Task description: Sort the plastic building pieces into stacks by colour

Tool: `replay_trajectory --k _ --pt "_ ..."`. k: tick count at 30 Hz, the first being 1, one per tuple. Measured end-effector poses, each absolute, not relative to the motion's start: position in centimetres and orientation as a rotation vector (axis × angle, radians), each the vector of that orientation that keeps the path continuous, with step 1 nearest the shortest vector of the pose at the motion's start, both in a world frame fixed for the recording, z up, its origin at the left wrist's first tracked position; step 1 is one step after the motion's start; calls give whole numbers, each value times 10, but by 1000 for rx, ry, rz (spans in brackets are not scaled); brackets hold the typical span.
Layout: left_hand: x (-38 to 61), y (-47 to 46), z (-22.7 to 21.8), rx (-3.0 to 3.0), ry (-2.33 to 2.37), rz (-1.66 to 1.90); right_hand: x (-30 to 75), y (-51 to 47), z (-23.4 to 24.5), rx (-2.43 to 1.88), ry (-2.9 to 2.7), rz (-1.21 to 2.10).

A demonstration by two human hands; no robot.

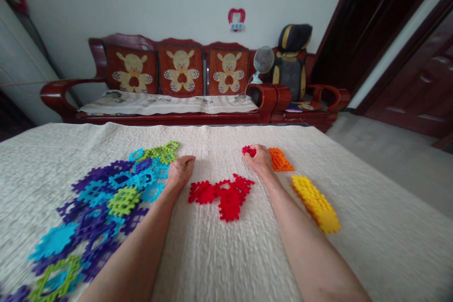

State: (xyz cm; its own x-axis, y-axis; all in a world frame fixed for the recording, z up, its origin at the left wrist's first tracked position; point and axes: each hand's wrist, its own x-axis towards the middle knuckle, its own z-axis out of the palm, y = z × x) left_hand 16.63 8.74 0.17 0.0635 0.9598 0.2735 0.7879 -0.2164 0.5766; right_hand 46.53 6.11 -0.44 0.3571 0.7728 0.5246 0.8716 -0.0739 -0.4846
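tablecloth [226, 259], red tiles [230, 208], sofa [170, 120] beyond

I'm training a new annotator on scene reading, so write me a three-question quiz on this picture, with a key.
1. Which hand is at the red interlocking piece nearest the orange pieces?
A) left
B) right
2. True or false: the yellow pieces lie to the picture's left of the central red group.
3. How many bear-patterned cushions line the back of the wooden sofa?

Key: 1. B, the right hand; 2. False, they lie to the right; 3. Three.
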Motion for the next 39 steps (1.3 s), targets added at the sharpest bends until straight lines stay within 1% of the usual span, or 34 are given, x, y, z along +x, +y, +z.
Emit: replay_trajectory --k 4,9,14,21,25,32,39 --pt "166 88 1 2074 1773 885 464 58 -2 -1849 -1414 -187" --pt "166 91 -1 2090 1761 886 459 57 2 -1644 -1461 -262" --pt "164 94 -8 2135 1720 902 445 44 2 -1525 -1524 -119" --pt "165 93 -8 2181 1692 946 437 -5 -7 -1655 -1470 133" --pt "165 87 1 2205 1683 865 426 -32 -11 -1653 -1404 249" --pt "151 56 14 2326 1563 633 411 -48 -10 -1633 -1411 229" --pt "146 20 -1 2413 1483 765 411 -47 -7 -1631 -1366 229"
